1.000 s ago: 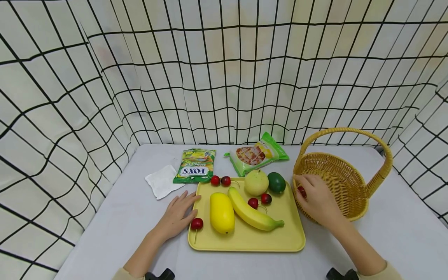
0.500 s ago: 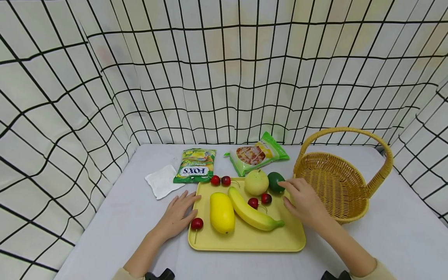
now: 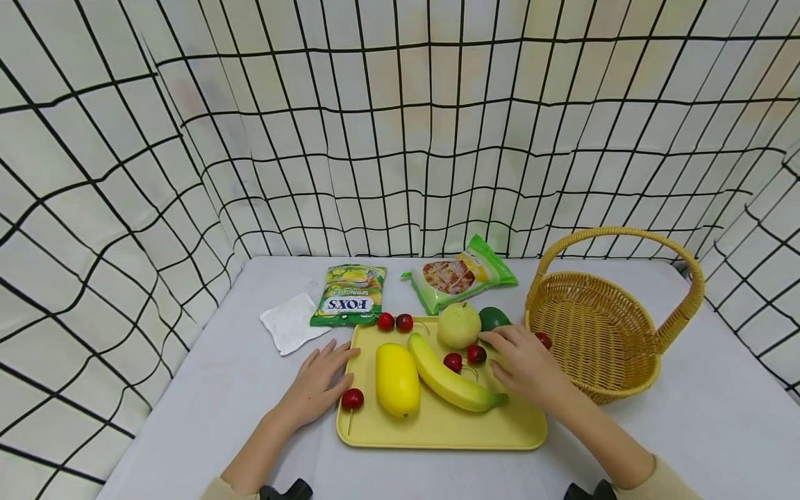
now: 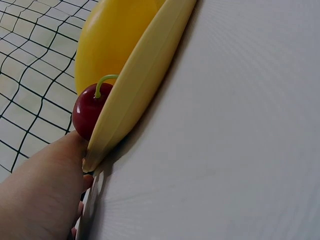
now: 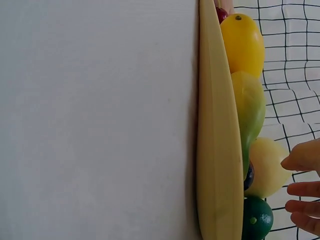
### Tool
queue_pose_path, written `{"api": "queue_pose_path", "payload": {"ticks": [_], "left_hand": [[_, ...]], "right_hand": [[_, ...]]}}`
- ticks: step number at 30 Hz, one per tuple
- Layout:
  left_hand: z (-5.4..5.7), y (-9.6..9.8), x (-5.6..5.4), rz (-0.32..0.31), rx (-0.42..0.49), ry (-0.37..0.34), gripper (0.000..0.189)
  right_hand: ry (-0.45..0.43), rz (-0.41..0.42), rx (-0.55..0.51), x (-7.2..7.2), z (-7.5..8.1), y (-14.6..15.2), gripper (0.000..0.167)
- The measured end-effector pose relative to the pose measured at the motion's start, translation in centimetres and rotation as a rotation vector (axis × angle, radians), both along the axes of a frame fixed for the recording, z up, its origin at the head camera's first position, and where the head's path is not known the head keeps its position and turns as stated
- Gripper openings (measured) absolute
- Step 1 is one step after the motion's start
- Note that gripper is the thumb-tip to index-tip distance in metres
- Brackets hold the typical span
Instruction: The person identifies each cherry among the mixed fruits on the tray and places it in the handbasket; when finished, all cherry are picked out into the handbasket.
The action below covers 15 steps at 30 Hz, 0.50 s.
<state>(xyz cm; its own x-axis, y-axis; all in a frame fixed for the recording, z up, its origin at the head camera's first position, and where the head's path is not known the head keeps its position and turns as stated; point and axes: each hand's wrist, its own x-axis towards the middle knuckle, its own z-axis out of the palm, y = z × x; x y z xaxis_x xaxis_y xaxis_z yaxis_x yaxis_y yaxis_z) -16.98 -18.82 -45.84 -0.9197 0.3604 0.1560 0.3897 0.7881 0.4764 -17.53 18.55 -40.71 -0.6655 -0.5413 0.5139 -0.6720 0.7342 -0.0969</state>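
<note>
Dark-red cherry (image 3: 477, 355), green-tipped yellow banana (image 3: 451, 383), yellow tray (image 3: 437, 432), black-gridded backdrop (image 3: 441, 132)

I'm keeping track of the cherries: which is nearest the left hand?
The lone cherry at the left edge of the yellow tray, beside the left hand; all others lie farther off.

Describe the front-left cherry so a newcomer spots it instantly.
Start at the yellow tray on the white tablecloth. Along its left edge, left of the plump yellow fruit, lies a red cherry, stem pointing toward the near edge. It sits nearest the front; the other cherries all lie farther back.
</note>
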Motion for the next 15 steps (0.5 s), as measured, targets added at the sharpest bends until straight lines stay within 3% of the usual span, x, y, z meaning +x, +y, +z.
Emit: {"api": "queue_pose_path", "payload": {"ticks": [15], "left_hand": [[0.0, 0.04, -0.04, 0.0, 0.001, -0.003, 0.044]], "right_hand": [[-0.079, -0.007, 0.051, 0.0, -0.49, -0.54, 0.038]]}}
